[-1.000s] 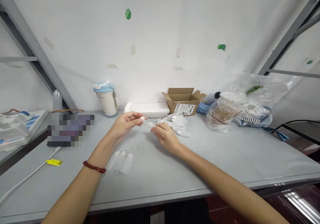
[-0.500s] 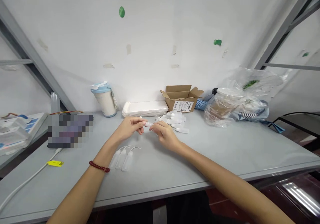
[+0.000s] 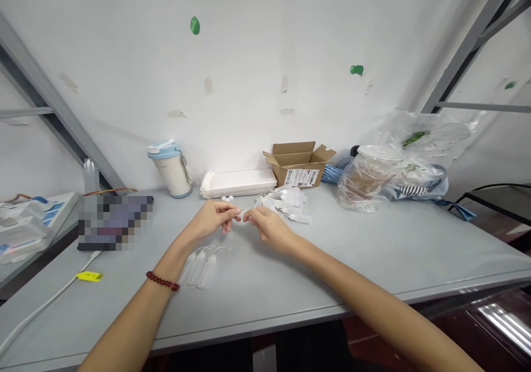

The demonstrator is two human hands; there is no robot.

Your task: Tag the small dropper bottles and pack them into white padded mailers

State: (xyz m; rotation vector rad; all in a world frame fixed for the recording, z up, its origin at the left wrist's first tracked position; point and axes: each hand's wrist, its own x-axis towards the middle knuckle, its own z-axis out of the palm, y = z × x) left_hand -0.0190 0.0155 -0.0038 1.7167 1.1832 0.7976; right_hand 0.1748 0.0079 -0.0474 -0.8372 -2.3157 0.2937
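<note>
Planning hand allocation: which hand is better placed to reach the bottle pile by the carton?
Right, probably: the right hand is close beside the bottle pile in front of the carton, while the left hand is farther off. Both seem occupied with a small translucent piece between them.

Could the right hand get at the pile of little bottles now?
Probably yes: the bottle pile lies just beyond the right hand, nothing visible between them, though that hand seems busy with a small pale piece.

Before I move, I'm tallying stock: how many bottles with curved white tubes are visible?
3, side by side by the left forearm: left bottle, middle bottle, right bottle. Others may be hidden behind that forearm or within the pile.
</note>
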